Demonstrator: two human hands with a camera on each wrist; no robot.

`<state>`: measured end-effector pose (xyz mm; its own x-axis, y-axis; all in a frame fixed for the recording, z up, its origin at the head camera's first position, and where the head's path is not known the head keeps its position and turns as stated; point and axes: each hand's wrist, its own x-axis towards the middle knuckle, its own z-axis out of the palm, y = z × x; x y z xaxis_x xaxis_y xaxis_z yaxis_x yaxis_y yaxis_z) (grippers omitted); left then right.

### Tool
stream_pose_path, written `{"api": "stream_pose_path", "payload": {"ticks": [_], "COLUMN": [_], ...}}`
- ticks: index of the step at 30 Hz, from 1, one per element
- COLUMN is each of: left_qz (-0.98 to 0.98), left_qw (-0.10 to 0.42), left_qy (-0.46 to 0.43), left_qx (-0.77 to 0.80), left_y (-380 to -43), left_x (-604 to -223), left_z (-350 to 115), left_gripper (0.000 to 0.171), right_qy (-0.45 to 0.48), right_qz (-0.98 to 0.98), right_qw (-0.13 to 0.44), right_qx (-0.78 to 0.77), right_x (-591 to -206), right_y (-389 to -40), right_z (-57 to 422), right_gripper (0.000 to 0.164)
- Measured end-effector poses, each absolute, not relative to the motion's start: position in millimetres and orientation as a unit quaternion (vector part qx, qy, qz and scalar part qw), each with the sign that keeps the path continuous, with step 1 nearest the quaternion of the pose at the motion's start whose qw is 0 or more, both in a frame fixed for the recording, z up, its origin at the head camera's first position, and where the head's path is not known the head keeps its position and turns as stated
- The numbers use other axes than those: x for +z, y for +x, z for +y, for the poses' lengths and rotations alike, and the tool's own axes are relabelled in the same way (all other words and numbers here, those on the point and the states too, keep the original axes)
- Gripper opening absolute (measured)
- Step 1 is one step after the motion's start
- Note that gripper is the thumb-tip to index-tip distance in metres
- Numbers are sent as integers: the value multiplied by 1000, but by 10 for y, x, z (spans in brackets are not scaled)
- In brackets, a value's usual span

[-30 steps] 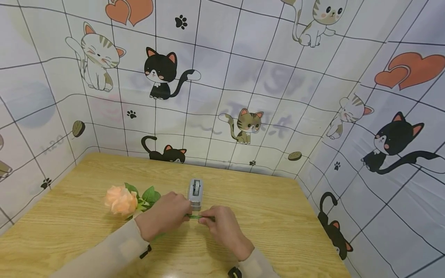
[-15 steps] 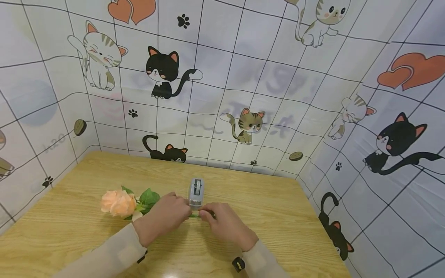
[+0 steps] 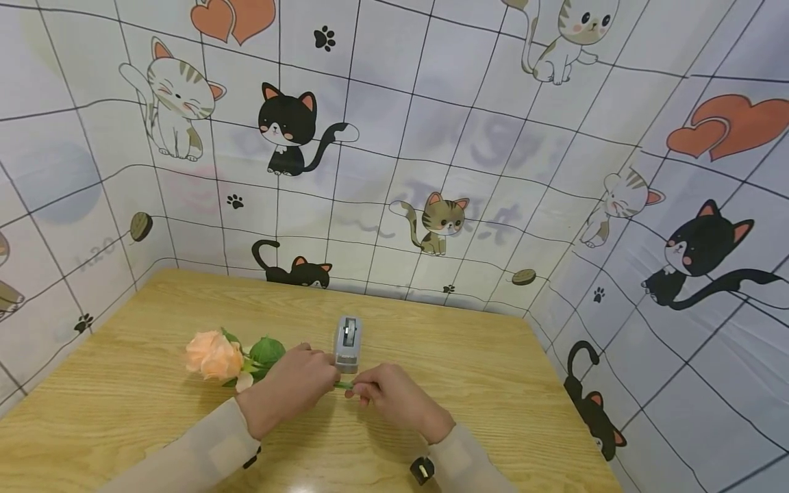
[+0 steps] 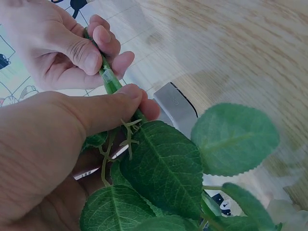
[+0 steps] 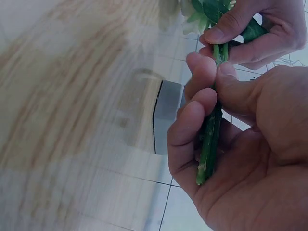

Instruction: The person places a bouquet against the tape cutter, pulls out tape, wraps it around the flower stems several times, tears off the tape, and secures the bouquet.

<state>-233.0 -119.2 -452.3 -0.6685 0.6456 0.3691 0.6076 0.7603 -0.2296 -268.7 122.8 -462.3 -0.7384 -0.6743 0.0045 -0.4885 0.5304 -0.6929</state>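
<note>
A peach rose [image 3: 214, 356] with green leaves [image 4: 161, 168] lies out to the left of my left hand [image 3: 292, 387]. That hand pinches its green stems [image 5: 220, 53] between thumb and fingers, just below the leaves. Two stems run side by side there in the right wrist view. My right hand [image 3: 397, 400] pinches them lower down, thumb against fingertips, and the cut end sits in its palm. Between the two hands a shiny strip of clear tape [image 4: 109, 75] wraps the stems. A grey tape dispenser [image 3: 348, 342] stands just beyond the hands.
The wooden table [image 3: 468, 370] meets a cat-patterned wall covering [image 3: 370, 137] at the back and along both sides. Dark wristbands [image 3: 422, 470] show at the sleeves.
My right fingers shift and roll around the stems, thumb and fingertips changing position. The rose head swings slightly left, then back right. The left hand stays almost in place; the dispenser stays put.
</note>
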Motion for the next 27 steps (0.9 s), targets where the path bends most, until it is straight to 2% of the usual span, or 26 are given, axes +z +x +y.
{"api": "stream_pose_path", "payload": {"ticks": [9,16,20,24,27], "left_qz": [-922,-941,-940,-936,-934], "left_qw": [211,138,126,148,156], "left_qy": [-323,-306,-305,-307,-311], "left_qx": [32,-42,-85,-88,-78], "left_y": [-2321,-2310,-2294,-2301,-2321], "left_x": [-4496,-4380,-4286,-4247,-4261], "left_z": [-1169,-1178,-1182,-1183,-1186], "left_gripper": [21,36,44,37,23], "right_qy": [-312,-308,-304,-295,-289], "right_qz": [866,866,869,872,875], "right_qw": [113,104,96,88,76], "right_qx": [-374,-379,-378,-381,-381], "right_x": [-4659,-4651,-4658,-4671,-4685], "right_y": [-2678,-2660,-2657,-2650,-2642], "right_z": [1223,1217,1204,1195,1194], "right_gripper": [20,20,21,20,19]}}
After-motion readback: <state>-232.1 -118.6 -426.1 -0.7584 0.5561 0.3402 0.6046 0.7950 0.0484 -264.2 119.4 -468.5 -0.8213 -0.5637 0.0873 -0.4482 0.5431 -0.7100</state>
